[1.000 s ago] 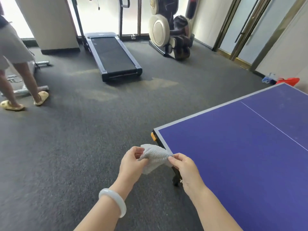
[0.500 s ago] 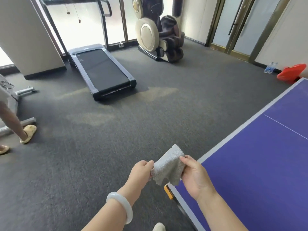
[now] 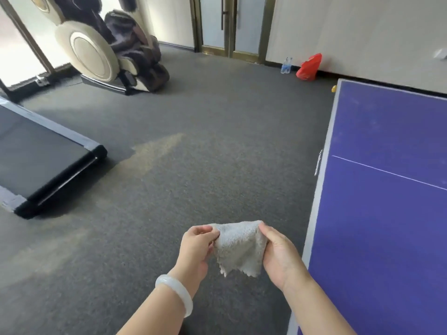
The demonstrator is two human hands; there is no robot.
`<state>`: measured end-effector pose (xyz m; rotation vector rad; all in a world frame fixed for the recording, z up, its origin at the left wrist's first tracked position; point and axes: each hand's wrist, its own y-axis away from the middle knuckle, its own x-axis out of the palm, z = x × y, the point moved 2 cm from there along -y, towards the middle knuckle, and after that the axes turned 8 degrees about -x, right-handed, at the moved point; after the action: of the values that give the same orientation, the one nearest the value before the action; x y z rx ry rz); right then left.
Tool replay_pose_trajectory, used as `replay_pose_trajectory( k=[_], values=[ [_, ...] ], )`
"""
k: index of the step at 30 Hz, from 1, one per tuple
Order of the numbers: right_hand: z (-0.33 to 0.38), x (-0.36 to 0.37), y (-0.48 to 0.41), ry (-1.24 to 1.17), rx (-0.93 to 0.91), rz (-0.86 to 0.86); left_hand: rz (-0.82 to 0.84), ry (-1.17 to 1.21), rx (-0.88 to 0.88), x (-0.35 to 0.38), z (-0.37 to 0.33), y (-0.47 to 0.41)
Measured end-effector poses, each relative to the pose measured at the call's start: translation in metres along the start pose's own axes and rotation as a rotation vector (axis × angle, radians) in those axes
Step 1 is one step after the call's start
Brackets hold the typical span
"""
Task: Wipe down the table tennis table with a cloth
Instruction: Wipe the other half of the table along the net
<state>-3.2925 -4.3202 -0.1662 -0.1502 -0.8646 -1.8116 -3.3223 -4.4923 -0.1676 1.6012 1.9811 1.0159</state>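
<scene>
Both hands up: left hand [image 3: 196, 247] and right hand [image 3: 278, 252] each pinch a top corner of the grey terry cloth [image 3: 239, 247], hanging between them. The table tennis table [image 3: 387, 213] sits just right of the right hand. With only fingertip grips, the cloth could slip to the carpet [image 3: 217, 141].

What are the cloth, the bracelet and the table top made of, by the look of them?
The cloth looks like pale terry or microfibre: fuzzy nap, ragged lower edge. The bracelet seems jade or glass, possibly plastic: milky white, smooth, glossy. The table top looks like painted board: flat matte blue coat, thin white line, grey edge.
</scene>
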Motion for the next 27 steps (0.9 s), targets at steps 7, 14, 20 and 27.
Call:
replay_pose_trajectory(
  k=[7,14,20,27],
  values=[
    [0.014,0.075,-0.065,0.0,-0.171,-0.211,0.366,0.051,-0.138,0.015,-0.117,-0.099],
    [0.062,0.098,-0.131,-0.038,-0.329,-0.294,0.453,0.078,-0.472,0.077,-0.189,-0.158],
    [0.116,0.087,-0.222,-0.118,-0.388,-0.298,0.584,-0.358,-0.571,0.159,-0.23,-0.215],
    [0.203,0.054,-0.322,-0.173,-0.306,-0.35,0.646,-0.387,-0.23,0.3,-0.283,-0.274]
  ],
)
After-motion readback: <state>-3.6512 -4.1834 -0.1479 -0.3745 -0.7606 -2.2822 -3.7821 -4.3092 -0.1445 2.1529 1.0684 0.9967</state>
